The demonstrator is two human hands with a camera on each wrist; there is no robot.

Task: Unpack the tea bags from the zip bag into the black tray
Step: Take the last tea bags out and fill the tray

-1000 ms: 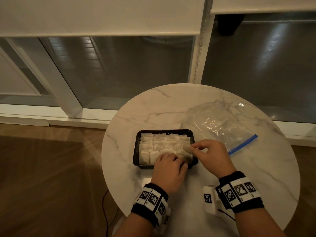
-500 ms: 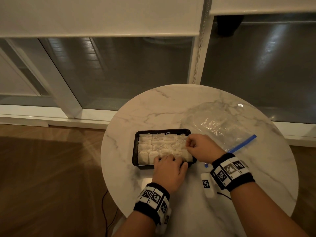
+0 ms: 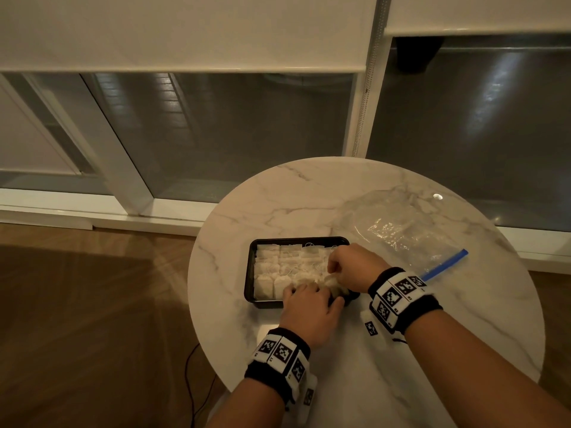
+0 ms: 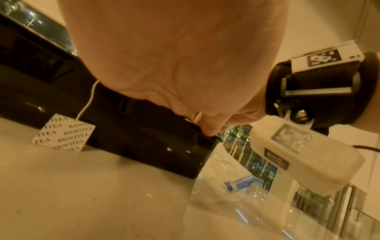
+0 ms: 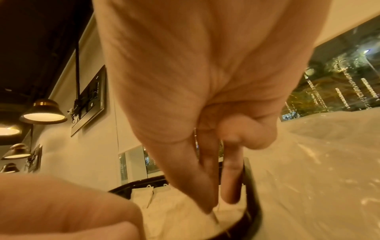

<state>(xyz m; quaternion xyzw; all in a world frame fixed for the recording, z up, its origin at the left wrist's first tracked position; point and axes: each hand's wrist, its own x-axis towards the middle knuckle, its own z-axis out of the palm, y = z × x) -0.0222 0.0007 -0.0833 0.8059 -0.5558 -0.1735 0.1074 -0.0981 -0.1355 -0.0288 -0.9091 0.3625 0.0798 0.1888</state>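
Both hands in rectangular black tray (image 3: 251, 273) | papery tea bags (image 3: 279, 267) | right grip (image 3: 350, 268) pinching one | left grip (image 3: 310, 313) pressing flat

Glossy black plastic tray (image 3: 251, 267), smooth-walled, mirroring light. Thin, matt, porous paper tea bags (image 3: 272, 273); white cotton-like string to a printed paper tag (image 4: 63, 132). Crinkled clear plastic zip bag (image 3: 401, 230), shiny, with blue plastic zip strip. Polished veined marble tabletop (image 3: 448, 350). Wood-grain floor (image 3: 92, 319), low sheen.
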